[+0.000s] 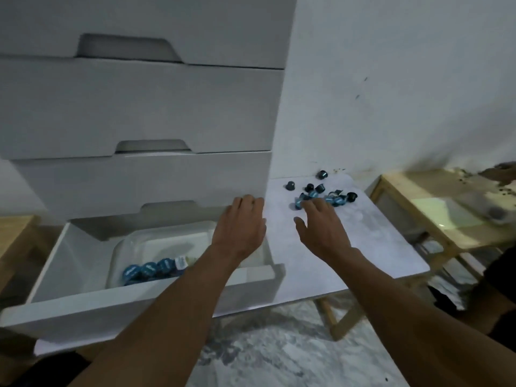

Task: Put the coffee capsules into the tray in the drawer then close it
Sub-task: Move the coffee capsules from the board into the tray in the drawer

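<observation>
The lowest drawer (83, 305) of a white chest is pulled out. Inside it sits a white tray (122, 247) holding several blue-lidded coffee capsules (150, 269) along its near side. More dark capsules (321, 192) lie scattered on the small white table (377, 247) to the right of the chest. My left hand (243, 227) hovers over the drawer's right rear corner, fingers curled downward, nothing visible in it. My right hand (321, 224) is spread over the table, its fingertips at the near edge of the capsule pile.
Three closed white drawers (139, 107) stack above the open one. A wooden shelf unit (435, 208) stands right of the table against the white wall. A wooden piece (14, 236) shows at the left edge. Marbled floor (279, 344) lies below.
</observation>
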{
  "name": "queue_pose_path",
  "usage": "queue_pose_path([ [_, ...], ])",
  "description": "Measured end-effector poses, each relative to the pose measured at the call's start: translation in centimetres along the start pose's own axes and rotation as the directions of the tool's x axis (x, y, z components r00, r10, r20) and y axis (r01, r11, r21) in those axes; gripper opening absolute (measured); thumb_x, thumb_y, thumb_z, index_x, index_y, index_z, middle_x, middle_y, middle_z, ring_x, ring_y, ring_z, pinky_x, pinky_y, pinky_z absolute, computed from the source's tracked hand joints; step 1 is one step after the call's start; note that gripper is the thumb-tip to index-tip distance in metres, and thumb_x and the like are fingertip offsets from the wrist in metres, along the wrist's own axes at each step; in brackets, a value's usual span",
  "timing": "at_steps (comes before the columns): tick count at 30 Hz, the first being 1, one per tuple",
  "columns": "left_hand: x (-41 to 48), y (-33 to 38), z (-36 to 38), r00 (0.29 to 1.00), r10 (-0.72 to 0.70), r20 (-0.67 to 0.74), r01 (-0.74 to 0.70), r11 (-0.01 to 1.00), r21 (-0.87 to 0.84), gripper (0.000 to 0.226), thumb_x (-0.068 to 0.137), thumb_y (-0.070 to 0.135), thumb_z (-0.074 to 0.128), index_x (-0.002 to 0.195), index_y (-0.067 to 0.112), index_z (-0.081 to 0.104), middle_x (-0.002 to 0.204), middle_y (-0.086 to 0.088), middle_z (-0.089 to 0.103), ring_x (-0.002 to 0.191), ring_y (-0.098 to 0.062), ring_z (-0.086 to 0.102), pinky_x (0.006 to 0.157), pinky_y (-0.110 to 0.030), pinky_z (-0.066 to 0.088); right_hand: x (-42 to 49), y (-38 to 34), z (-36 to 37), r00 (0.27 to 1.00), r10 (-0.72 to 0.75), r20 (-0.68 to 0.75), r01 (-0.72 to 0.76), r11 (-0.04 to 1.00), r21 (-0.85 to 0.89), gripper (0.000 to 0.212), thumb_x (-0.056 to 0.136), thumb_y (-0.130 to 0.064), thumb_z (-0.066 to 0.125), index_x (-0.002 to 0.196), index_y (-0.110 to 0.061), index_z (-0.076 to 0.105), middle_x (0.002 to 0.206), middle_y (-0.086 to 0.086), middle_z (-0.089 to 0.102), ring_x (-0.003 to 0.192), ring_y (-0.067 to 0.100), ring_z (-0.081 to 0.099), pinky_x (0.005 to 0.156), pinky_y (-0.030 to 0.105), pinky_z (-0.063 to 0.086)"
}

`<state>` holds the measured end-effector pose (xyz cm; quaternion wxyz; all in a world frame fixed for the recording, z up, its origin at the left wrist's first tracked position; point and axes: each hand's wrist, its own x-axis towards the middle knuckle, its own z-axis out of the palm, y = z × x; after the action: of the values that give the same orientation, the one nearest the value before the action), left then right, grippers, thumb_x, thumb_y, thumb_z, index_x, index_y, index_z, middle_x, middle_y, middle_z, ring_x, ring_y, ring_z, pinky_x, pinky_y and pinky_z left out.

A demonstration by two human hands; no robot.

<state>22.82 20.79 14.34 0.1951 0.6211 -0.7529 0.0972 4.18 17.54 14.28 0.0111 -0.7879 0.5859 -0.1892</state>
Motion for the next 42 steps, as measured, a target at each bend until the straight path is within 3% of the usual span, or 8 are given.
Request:
queue_pose_path([
  [9,2.4,13.9,4.0,0.997,-0.02,0.069,0.026,0.996,-0.084,0.042,0.091,0.028,0.052,0.125,0.004,0.049,0.123,-0.016,0.056,0.106,-0.031,0.054,0.085,-0.039,0.049,-4.3,12.5,-3.5,0.997,0.065,0.048,-0.065,0.998,-0.006,0.046,0.094,-0.032,0.051,0.134,-0.011,0.043,0.14,0.014,0.043,0.126,0.031,0.041,0.102,0.039,0.039],
  [12,3.3,15.2,5.2,0.996,-0.008,0.085,0.014,0.998,-0.067,0.037,0.087,0.025,0.059,0.116,0.002,0.056,0.112,-0.018,0.061,0.096,-0.032,0.059,0.078,-0.039,0.051,-3.6,14.5,-2.9,0.996,0.066,0.052,-0.067,0.997,0.027,0.046,0.094,-0.033,0.052,0.134,-0.012,0.043,0.141,0.012,0.043,0.126,0.03,0.042,0.102,0.039,0.039],
  [28,16.1,9.8,17.6,0.995,-0.001,0.099,-0.001,1.0,0.022,0.036,0.066,0.028,0.082,0.093,0.007,0.069,0.086,-0.006,0.071,0.075,-0.018,0.067,0.065,-0.025,0.056,11.6,19.0,6.3,0.976,0.046,0.211,-0.07,0.992,0.108,0.044,0.094,-0.033,0.053,0.133,-0.013,0.045,0.137,0.008,0.048,0.122,0.024,0.047,0.101,0.033,0.04],
  [31,18.0,8.5,19.7,0.977,0.096,0.19,-0.117,0.988,0.101,0.016,0.082,0.02,0.062,0.091,0.009,0.068,0.09,-0.006,0.065,0.082,-0.02,0.061,0.072,-0.029,0.052,14.2,19.4,8.3,0.972,0.024,0.234,-0.056,0.99,0.132,0.037,0.092,-0.027,0.057,0.125,-0.011,0.051,0.127,0.008,0.055,0.115,0.025,0.051,0.096,0.032,0.042],
  [33,18.6,7.8,21.1,0.952,0.109,0.287,-0.143,0.984,0.102,0.026,0.09,0.014,0.042,0.104,0.006,0.063,0.099,-0.01,0.061,0.091,-0.025,0.057,0.079,-0.033,0.049,15.4,19.5,9.5,0.962,0.006,0.272,-0.046,0.989,0.142,0.036,0.091,-0.021,0.057,0.125,-0.012,0.052,0.125,0.008,0.055,0.112,0.026,0.052,0.094,0.033,0.042],
  [36,18.8,6.9,23.1,0.933,0.089,0.35,-0.141,0.982,0.126,0.021,0.088,0.008,0.051,0.106,0.006,0.061,0.099,-0.013,0.062,0.091,-0.026,0.057,0.079,-0.034,0.049,16.8,19.6,11.1,0.948,-0.012,0.318,-0.043,0.985,0.166,0.04,0.09,-0.015,0.056,0.129,-0.012,0.05,0.123,0.011,0.056,0.11,0.03,0.051,0.092,0.038,0.043],
  [40,19.3,6.3,25.8,0.915,0.013,0.404,-0.028,0.999,0.03,0.039,0.09,0.011,0.026,0.114,0.007,0.057,0.11,-0.011,0.059,0.102,-0.026,0.055,0.09,-0.034,0.045,18.4,20.1,13.4,0.929,-0.088,0.358,0.034,0.988,0.153,0.038,0.089,-0.01,0.058,0.126,-0.005,0.054,0.117,0.018,0.058,0.103,0.036,0.055,0.088,0.043,0.048],
  [42,19.6,6.0,26.6,0.923,-0.027,0.384,0.028,1.0,0.002,0.033,0.089,0.012,0.039,0.112,0.006,0.062,0.113,-0.011,0.062,0.105,-0.027,0.058,0.093,-0.035,0.048,19.2,20.4,14.4,0.924,-0.079,0.375,0.015,0.985,0.171,0.039,0.088,-0.01,0.059,0.126,-0.006,0.055,0.116,0.017,0.059,0.102,0.036,0.055,0.087,0.041,0.047],
])
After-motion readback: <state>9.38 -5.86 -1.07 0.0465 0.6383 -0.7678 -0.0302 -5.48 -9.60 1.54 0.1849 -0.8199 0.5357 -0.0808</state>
